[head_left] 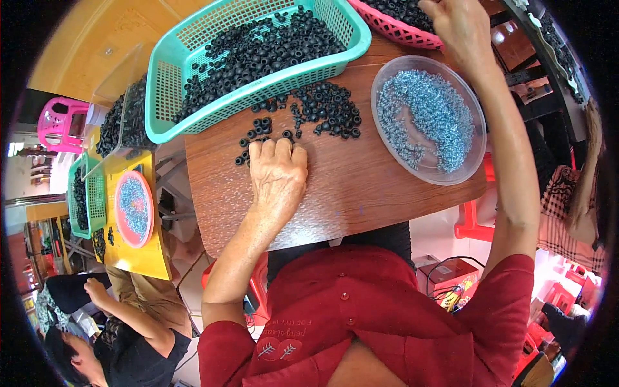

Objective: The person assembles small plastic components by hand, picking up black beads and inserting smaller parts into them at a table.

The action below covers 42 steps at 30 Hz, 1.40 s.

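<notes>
From the left, a pink stool (59,126) stands beyond a yellow counter (145,251), with a co-worker (138,351) in a dark top below it. My own brown counter (335,190), wood-grained and shiny near my body, fills the middle. At the right are a red stool (474,226) and another person (570,206) with checked cloth.

To the left I see a small green basket (96,197), a pink plate (150,222) of blue pieces and a clear bin (134,119) of dark ones. A large green basket (258,95), heaped with black pieces, stands at my counter's far side. Loose black pieces (329,109) lie in front of it; my left hand (278,169) is down beside some, fingers curled under. Rightward sits a round clear tray (409,122) of blue pieces (445,116), then my right hand (463,27) at a pink basket (394,27) of black pieces.

My left hand's back hides its fingertips, so I can't tell whether they grasp anything. The top edge crops both larger baskets and my right fingers, whose grip I can't tell either.
</notes>
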Available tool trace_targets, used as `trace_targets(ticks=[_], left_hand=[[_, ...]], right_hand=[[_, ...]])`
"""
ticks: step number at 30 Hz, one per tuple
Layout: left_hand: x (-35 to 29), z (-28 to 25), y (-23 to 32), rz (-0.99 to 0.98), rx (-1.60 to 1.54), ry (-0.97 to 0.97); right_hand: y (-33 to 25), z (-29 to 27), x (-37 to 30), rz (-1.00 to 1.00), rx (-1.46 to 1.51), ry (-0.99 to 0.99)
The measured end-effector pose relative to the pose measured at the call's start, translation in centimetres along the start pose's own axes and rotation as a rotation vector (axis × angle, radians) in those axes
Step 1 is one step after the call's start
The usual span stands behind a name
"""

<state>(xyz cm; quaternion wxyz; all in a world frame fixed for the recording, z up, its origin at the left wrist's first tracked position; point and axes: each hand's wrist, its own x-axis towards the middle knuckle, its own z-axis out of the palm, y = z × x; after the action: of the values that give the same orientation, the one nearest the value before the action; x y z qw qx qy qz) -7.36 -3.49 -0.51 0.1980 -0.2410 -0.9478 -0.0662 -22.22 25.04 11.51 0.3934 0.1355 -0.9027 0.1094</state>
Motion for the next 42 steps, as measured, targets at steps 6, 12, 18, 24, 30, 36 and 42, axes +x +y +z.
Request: trace_targets(ticks=[6, 12, 18, 24, 30, 36, 42], left_hand=[[0.7, -0.8, -0.1, 0.156, 0.066, -0.016], [-0.1, -4.2, 1.6, -0.525, -1.265, -0.039], [-1.7, -3.0, 3.3, -0.776, -1.789, 0.047], [-2.7, -2.4, 3.8, -0.864, -2.000, 0.082], [-1.9, -2.8, 4.3, -0.876, -2.071, 0.125], [-2.7, -2.1, 3.8, -0.951, -2.113, 0.109], [-3.5, -1.9, 3.8, -0.927, -2.066, 0.126]], right_hand=[[-4.5, -0.7, -5.8, -0.320, 0.200, -0.013], [-9.9, -2.8, -12.9, -0.136, 0.669, -0.148], [-14.1, -2.4, -15.9, 0.054, 0.999, -0.199], [-14.9, -2.1, -16.6, 0.060, 0.941, -0.128], [-15.0, -2.0, -16.9, 0.003, 0.876, -0.157], [-15.7, -2.1, -16.7, 0.146, 0.942, -0.178], [-15.8, -1.6, -16.8, 0.030, 0.900, -0.213]])
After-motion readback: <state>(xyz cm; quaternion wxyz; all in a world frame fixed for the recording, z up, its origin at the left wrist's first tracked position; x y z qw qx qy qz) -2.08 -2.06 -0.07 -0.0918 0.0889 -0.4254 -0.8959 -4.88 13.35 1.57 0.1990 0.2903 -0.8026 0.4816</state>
